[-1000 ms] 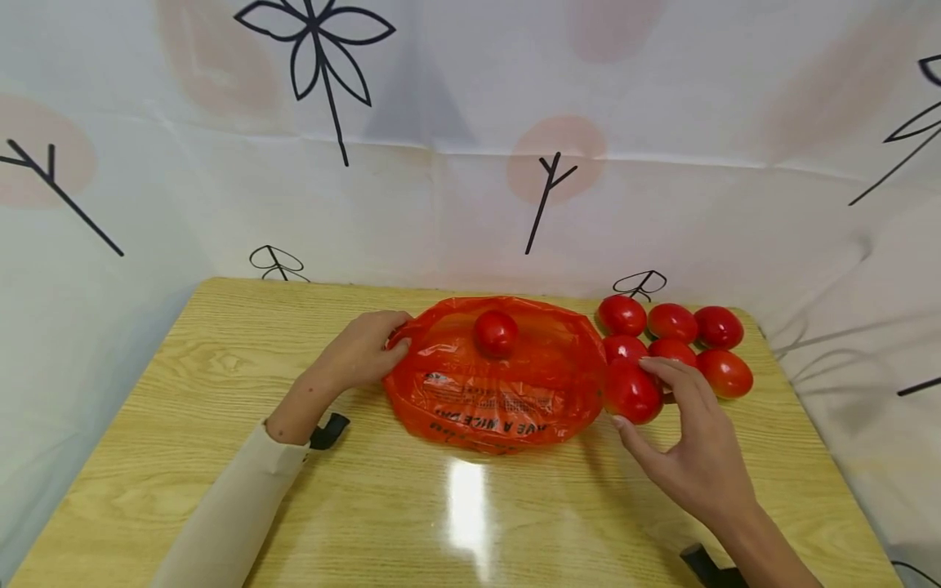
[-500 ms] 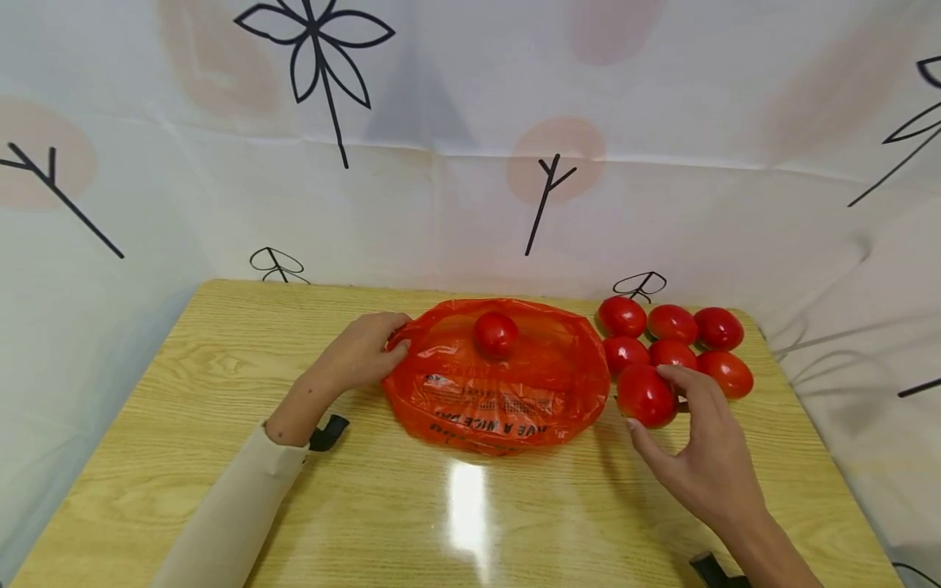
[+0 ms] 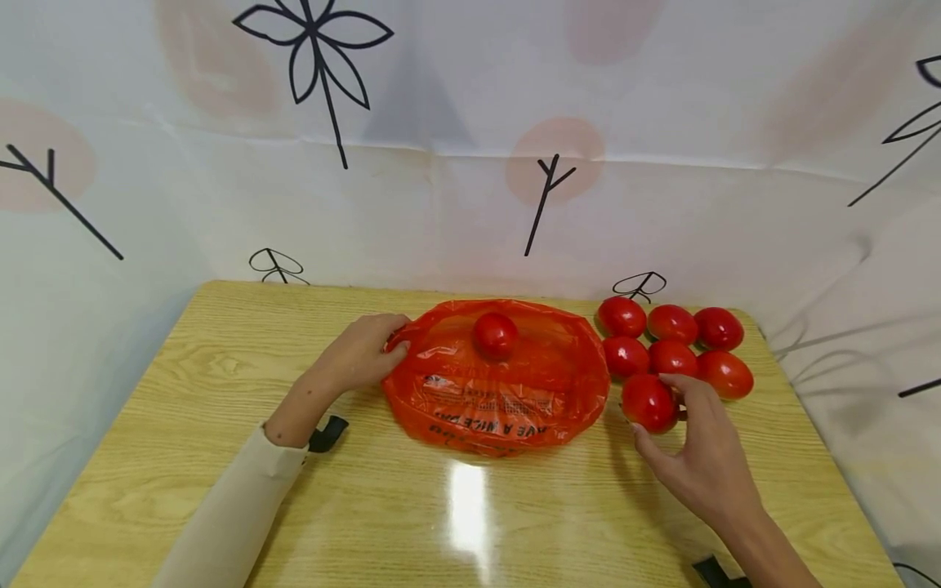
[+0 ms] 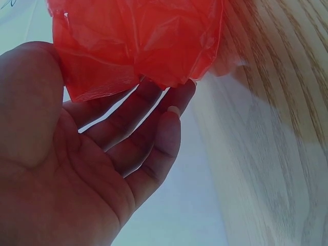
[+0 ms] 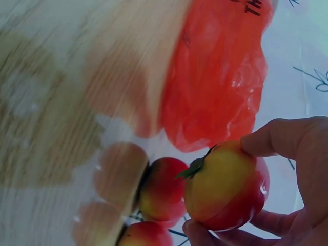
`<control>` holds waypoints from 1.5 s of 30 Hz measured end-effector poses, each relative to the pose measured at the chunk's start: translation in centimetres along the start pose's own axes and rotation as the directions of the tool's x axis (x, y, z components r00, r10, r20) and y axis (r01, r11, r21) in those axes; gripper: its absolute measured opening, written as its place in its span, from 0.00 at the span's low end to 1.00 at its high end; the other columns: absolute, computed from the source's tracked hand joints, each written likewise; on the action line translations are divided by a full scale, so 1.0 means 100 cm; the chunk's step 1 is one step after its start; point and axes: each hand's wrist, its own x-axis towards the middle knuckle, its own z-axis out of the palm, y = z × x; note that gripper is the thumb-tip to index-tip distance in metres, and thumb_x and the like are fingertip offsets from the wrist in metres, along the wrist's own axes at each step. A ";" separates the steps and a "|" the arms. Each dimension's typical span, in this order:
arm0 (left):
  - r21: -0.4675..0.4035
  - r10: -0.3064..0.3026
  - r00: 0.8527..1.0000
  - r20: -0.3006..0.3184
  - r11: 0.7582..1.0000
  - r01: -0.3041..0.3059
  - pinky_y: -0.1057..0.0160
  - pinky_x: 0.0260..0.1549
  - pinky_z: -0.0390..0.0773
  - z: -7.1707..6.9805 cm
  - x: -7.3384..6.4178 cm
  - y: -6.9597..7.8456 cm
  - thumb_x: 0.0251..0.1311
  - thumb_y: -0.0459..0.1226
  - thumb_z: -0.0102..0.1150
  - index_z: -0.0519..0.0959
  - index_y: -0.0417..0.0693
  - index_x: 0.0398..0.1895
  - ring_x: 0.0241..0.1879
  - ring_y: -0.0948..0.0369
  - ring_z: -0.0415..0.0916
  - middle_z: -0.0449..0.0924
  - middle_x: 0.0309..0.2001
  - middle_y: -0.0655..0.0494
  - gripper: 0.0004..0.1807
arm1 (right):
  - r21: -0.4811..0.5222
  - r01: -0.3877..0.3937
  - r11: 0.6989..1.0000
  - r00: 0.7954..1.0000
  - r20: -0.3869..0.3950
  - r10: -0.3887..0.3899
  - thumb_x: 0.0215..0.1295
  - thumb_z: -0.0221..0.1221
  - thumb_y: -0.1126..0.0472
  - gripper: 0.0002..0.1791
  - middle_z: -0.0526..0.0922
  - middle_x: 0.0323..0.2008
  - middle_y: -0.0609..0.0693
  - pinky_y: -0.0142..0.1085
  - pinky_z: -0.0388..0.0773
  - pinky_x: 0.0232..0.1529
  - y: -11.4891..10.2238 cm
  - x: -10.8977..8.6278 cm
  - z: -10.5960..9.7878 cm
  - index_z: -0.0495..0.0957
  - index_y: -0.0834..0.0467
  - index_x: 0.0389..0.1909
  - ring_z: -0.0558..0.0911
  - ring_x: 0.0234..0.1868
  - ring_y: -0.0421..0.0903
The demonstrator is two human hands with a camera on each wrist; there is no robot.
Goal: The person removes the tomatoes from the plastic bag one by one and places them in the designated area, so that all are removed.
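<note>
A red plastic bag (image 3: 478, 392) with black print lies spread open on the table, one tomato (image 3: 496, 336) resting in it. My left hand (image 3: 360, 351) pinches the bag's left edge between thumb and fingers; in the left wrist view the red film (image 4: 138, 46) runs between them. To the right of the bag, my right hand (image 3: 702, 449) grips another tomato (image 3: 650, 403) by its sides. The right wrist view shows this tomato's yellow patch (image 5: 223, 179) and a green leafy top (image 5: 195, 166). It is held just in front of several other tomatoes (image 3: 672, 324).
Those tomatoes stand in two rows at the back right of the wooden table (image 3: 220, 351). A white patterned cloth (image 3: 456, 220) hangs right behind the table's far edge. Light reflects off the tabletop in front of the bag.
My right hand, with the tomato in it, has moved a little right and toward me, away from the bag's edge. My left hand and the bag stay nearly still.
</note>
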 end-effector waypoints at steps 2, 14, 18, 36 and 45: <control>0.000 0.000 1.000 0.002 1.000 0.000 0.52 0.46 0.85 0.000 0.000 0.000 0.74 0.36 0.58 0.82 0.42 0.57 0.43 0.55 0.80 0.87 0.48 0.52 0.14 | 0.002 0.002 1.000 1.000 0.005 -0.002 0.46 0.79 0.67 0.43 0.77 0.53 0.62 0.23 0.66 0.46 0.002 0.000 0.002 0.70 0.69 0.65 0.75 0.48 0.56; 0.000 0.009 1.000 0.004 1.000 -0.009 0.53 0.45 0.85 0.001 -0.001 -0.001 0.74 0.36 0.58 0.82 0.42 0.56 0.41 0.56 0.80 0.87 0.47 0.53 0.13 | -0.009 -0.010 1.000 0.999 0.045 0.011 0.46 0.79 0.66 0.42 0.76 0.54 0.62 0.21 0.67 0.47 0.008 -0.001 0.010 0.71 0.67 0.63 0.76 0.49 0.57; 0.001 0.006 1.000 0.008 1.000 -0.006 0.53 0.45 0.85 0.001 -0.001 -0.001 0.74 0.36 0.58 0.82 0.42 0.57 0.42 0.56 0.81 0.87 0.47 0.53 0.13 | -0.023 -0.032 0.999 0.997 0.076 0.034 0.47 0.79 0.66 0.41 0.76 0.56 0.63 0.37 0.76 0.48 0.009 -0.001 0.011 0.71 0.66 0.63 0.76 0.51 0.59; -0.006 0.002 1.000 0.024 1.000 -0.001 0.55 0.44 0.85 0.002 0.000 -0.001 0.75 0.36 0.58 0.82 0.42 0.57 0.41 0.57 0.80 0.87 0.47 0.53 0.13 | -0.040 -0.063 0.997 0.985 0.157 0.069 0.49 0.79 0.66 0.44 0.72 0.61 0.67 0.69 0.77 0.54 0.015 -0.003 0.019 0.69 0.67 0.66 0.74 0.58 0.66; -0.001 0.003 1.000 0.019 1.000 -0.003 0.53 0.45 0.85 0.001 0.001 -0.002 0.75 0.36 0.58 0.82 0.41 0.57 0.42 0.56 0.81 0.87 0.47 0.52 0.14 | -0.060 -0.036 0.998 0.987 0.154 0.045 0.48 0.81 0.64 0.46 0.71 0.61 0.66 0.70 0.78 0.54 0.014 -0.002 0.018 0.68 0.66 0.67 0.74 0.58 0.66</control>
